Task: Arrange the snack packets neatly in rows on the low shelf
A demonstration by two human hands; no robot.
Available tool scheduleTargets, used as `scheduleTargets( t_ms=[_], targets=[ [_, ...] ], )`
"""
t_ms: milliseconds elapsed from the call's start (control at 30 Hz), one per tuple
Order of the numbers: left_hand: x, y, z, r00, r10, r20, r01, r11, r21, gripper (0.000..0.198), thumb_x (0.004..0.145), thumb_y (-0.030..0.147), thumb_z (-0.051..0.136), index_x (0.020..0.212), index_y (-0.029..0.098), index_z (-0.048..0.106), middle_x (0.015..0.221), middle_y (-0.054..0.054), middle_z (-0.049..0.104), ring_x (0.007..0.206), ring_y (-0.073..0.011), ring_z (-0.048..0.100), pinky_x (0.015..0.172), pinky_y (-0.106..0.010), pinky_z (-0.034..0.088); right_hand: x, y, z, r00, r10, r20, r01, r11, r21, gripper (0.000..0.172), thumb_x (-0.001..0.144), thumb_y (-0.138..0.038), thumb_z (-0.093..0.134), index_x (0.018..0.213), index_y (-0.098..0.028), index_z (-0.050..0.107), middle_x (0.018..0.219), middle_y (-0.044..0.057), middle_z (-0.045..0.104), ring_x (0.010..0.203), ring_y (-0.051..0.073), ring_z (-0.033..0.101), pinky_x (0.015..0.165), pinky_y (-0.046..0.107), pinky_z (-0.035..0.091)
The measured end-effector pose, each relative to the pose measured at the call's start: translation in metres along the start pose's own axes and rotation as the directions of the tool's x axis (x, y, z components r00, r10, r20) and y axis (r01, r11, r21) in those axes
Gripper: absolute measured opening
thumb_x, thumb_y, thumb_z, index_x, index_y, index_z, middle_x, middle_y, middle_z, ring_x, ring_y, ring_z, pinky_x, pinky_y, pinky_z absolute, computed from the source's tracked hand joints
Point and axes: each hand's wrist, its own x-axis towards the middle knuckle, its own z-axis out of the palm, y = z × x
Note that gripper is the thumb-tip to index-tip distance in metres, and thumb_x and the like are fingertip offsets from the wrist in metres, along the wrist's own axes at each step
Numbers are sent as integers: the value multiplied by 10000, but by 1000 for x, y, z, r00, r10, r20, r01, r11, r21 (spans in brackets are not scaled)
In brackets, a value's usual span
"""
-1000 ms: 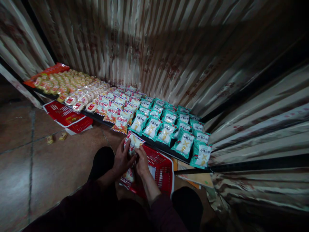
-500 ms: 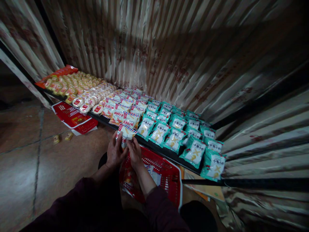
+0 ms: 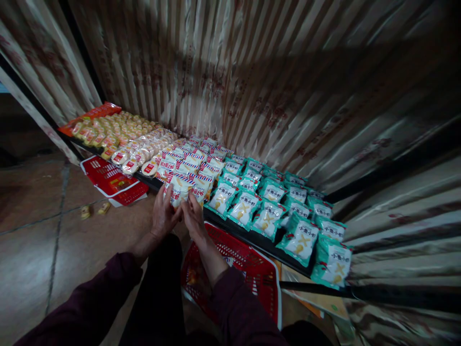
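At one shelf, two hands, one held packet

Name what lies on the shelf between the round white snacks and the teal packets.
The head view shows rows of striped-edged packets between the round white snacks and the teal packets.

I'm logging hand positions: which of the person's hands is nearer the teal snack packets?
Right. The right hand, at the right side of the held striped packet, is just left of the teal packets; the left hand, at its other side, is farther left.
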Motion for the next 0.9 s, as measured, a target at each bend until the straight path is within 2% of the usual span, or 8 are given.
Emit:
scheduleTargets(
  t_ms=[133, 200, 300, 367, 467, 567, 667, 900],
  targets=[
    [14, -15, 6, 1000, 5, -3, -5, 1000, 27, 723, 834, 411, 568, 1442, 159, 269, 1470, -192, 286, 1348, -316, 322, 1069, -464, 334, 10, 0, 2, 999, -40, 30, 44, 990, -134, 472, 845, -410, 539, 1276, -218, 527, 1178, 45, 653, 1103, 208, 599, 948, 363, 490],
    [21, -22, 10, 1000, 10, -22, -9, 999, 49, 734, 823, 408, 581, 1440, 149, 280, 1466, -189, 294, 1348, -315, 325, 1076, -450, 331, 12, 1, -1, 988, -154, -2, 147, 943, -298, 416, 881, -365, 474, 1254, -194, 540, 1209, 75, 635, 1111, 204, 592, 963, 377, 477],
    [30, -30, 16, 999, 24, -43, -20, 997, 75, 740, 805, 401, 597, 1429, 129, 307, 1442, -195, 332, 1339, -319, 341, 1080, -445, 332, 10, 2, -10, 901, -433, 31, 367, 722, -586, 357, 920, -269, 382, 1204, -159, 568, 1245, 111, 606, 1204, 201, 516, 1054, 430, 388],
    [36, -34, 19, 998, 27, -52, -22, 996, 87, 737, 797, 401, 602, 1421, 123, 322, 1425, -198, 359, 1328, -322, 358, 1075, -448, 341, 7, 3, -16, 837, -535, 114, 439, 534, -723, 359, 933, -209, 341, 1209, -152, 563, 1317, 123, 550, 1315, 209, 391, 1088, 471, 333],
    [42, -38, 24, 998, 24, -51, -19, 994, 105, 729, 795, 407, 602, 1414, 129, 335, 1422, -196, 367, 1320, -324, 372, 1064, -454, 355, 4, 5, -21, 827, -521, 211, 421, 326, -847, 376, 935, -183, 359, 1270, -178, 531, 1466, 114, 384, 1420, 247, 169, 1090, 515, 302],
    [45, -40, 28, 998, 37, -46, -31, 993, 117, 726, 795, 408, 604, 1410, 126, 340, 1426, -201, 363, 1314, -321, 380, 1063, -449, 357, 3, 11, -19, 851, -459, 253, 376, 197, -906, 397, 928, -224, 422, 1317, -198, 501, 1537, 102, 242, 1437, 297, 53, 1097, 541, 260],
    [46, -40, 33, 998, 45, -46, -39, 991, 128, 722, 794, 401, 608, 1408, 130, 343, 1431, -201, 360, 1315, -317, 381, 1063, -445, 354, 6, 21, -18, 873, -424, 242, 331, 150, -932, 460, 932, -242, 426, 1387, -177, 412, 1556, 126, 173, 1437, 308, 23, 1098, 550, 242],
    [47, -42, 42, 997, 70, -44, -63, 987, 148, 690, 801, 387, 598, 1394, 120, 367, 1443, -214, 343, 1318, -328, 373, 1059, -461, 348, 16, 40, -24, 868, -467, 166, 274, 172, -946, 543, 956, -231, 358, 1465, -118, 205, 1562, 194, 17, 1437, 307, -26, 1078, 578, 274]
  ],
)
